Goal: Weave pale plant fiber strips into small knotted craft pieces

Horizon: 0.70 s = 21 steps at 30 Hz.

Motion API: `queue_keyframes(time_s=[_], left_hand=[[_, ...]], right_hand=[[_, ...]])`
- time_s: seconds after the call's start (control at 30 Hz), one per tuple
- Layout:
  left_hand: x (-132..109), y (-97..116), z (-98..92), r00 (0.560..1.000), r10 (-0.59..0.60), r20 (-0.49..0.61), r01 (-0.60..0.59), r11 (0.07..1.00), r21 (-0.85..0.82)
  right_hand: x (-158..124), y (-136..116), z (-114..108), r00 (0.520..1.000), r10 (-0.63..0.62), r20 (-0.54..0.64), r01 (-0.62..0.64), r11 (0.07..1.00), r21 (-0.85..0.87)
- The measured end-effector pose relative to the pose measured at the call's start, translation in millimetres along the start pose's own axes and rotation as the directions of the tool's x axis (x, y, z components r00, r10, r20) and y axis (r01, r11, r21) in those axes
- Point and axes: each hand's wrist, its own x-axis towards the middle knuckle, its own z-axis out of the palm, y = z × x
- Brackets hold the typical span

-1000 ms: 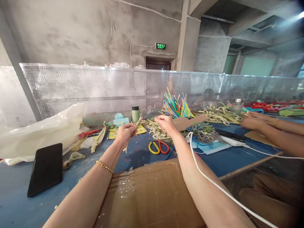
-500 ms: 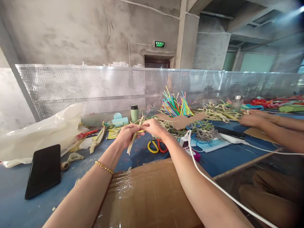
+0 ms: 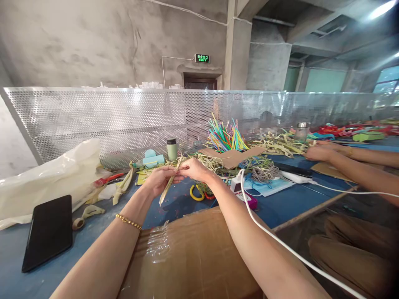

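Note:
A small bundle of pale, straw-like strips [image 3: 166, 192] is pinched between my two hands above the blue table. My left hand [image 3: 159, 181] wraps its fingers round the strips, and their flat tail hangs down toward me. Fingertips of my right hand [image 3: 194, 169] press together on the bundle beside the left fingers, partly hiding it. Just below my right hand lie scissors with a yellow and a red handle [image 3: 197, 193]; the wrist covers part of them. A taped cardboard sheet [image 3: 193, 253] sits under my forearms.
A black tablet-like device [image 3: 48, 232] and plastic sheeting [image 3: 56, 172] lie left. Behind my hands stand a green bottle [image 3: 171, 150] and colourful pipe-cleaner-like stems [image 3: 226, 135]. A white cable [image 3: 264, 230] crosses my right forearm. At right are another person's hands [image 3: 324, 151].
The view has turned slightly right, so everything sits further left. My hands stay on the strips, whose tail now slants more to the left. The red scissor handle is more covered.

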Motion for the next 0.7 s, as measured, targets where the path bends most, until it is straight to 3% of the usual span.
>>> queue_keyframes(time_s=[0.2,0.3,0.37,0.43,0.5,0.57,0.63,0.7], left_hand=[[0.9,4.5,-5.2,0.998,-0.028,-0.049,0.028,1.0,0.008],[2.5,6.1,-8.2,0.994,0.002,-0.106,0.0,1.0,0.019],[4.5,5.4,-10.4,0.988,0.032,-0.154,-0.027,0.999,0.038],[7.1,3.1,-12.8,0.975,0.089,-0.204,-0.073,0.994,0.084],[9.4,0.8,-16.1,0.956,0.155,-0.251,-0.116,0.979,0.165],[10.8,0.9,-21.6,0.915,0.261,-0.308,-0.16,0.935,0.316],[10.9,4.8,-30.3,0.833,0.409,-0.372,-0.162,0.823,0.544],[9.9,12.0,-41.7,0.726,0.558,-0.401,-0.08,0.649,0.757]], right_hand=[[-3.0,3.7,-6.2,0.996,0.082,0.046,-0.09,0.975,0.205],[-8.2,7.5,-22.9,0.987,0.139,-0.08,-0.133,0.988,0.073],[-13.0,9.2,-34.0,0.984,0.175,-0.038,-0.176,0.983,-0.054],[-18.1,10.4,-40.4,0.931,0.327,0.164,-0.297,0.938,-0.18],[-22.2,11.8,-40.9,0.817,0.496,0.296,-0.411,0.859,-0.305],[-24.7,13.8,-38.2,0.775,0.568,0.276,-0.465,0.809,-0.359],[-25.8,16.2,-35.6,0.809,0.559,0.182,-0.482,0.808,-0.339],[-25.9,18.6,-35.3,0.853,0.519,0.066,-0.483,0.829,-0.283]])
